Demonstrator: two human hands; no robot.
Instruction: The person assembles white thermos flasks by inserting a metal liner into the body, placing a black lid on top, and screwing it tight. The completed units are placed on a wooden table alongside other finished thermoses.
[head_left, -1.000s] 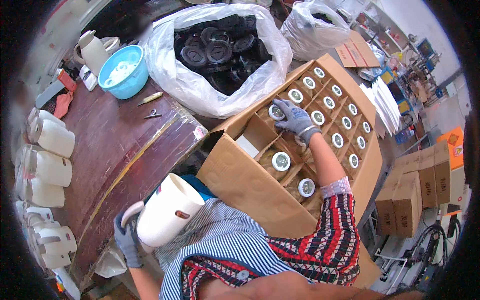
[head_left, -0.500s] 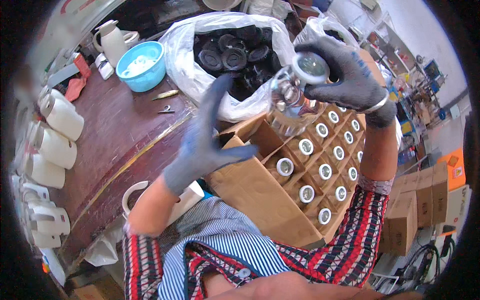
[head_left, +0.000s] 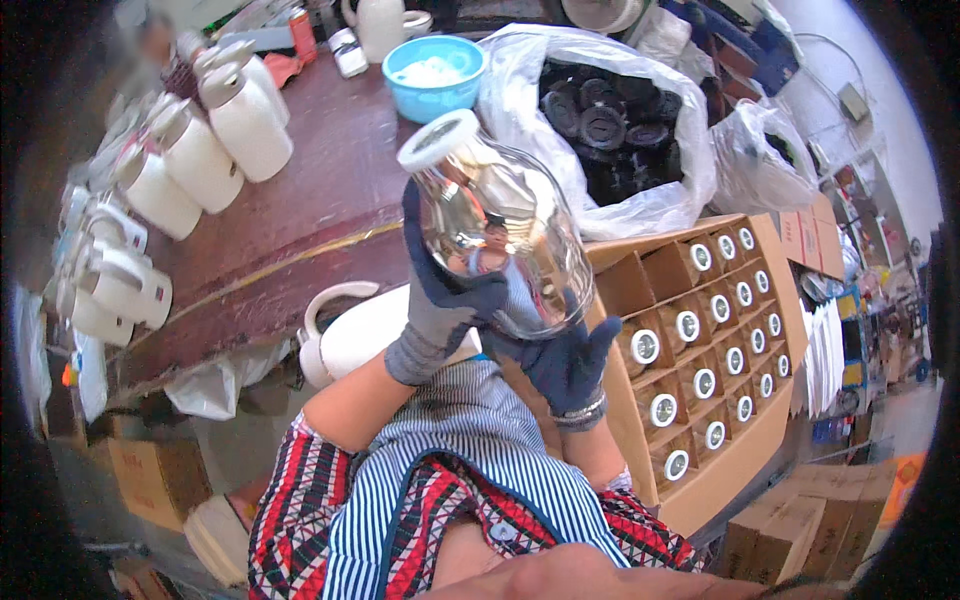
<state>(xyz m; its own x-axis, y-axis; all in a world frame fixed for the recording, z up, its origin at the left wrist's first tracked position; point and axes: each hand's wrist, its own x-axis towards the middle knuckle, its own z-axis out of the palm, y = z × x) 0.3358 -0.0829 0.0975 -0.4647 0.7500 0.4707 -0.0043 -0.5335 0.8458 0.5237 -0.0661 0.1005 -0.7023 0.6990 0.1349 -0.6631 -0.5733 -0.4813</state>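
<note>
A silvered glass vacuum flask liner (head_left: pixel 510 240) with a white ring round its mouth is tilted in front of me, mouth toward the upper left. My left hand (head_left: pixel 440 310), in a grey-blue glove, grips its left side. Under its rounded base my right hand (head_left: pixel 570 365), gloved too, supports it with curled fingers. A white thermos jug (head_left: pixel 365 335) with a curved handle lies on its side just behind my left wrist, partly covered by it. To the right stands a divided cardboard box (head_left: pixel 650 490) holding several similar liners, their white-ringed mouths facing up.
White thermos jugs (head_left: pixel 195 165) stand in a row along the left of the dark red table (head_left: pixel 340 180). A blue bowl (head_left: pixel 435 95) with white parts sits at the back, beside a plastic bag (head_left: pixel 510 90) of black round lids. Stacked cartons (head_left: pixel 790 525) are at lower right.
My right hand has brought the liner down and left from above the box. Both hands are now on it; the left was empty and spread before. The view has shifted.
</note>
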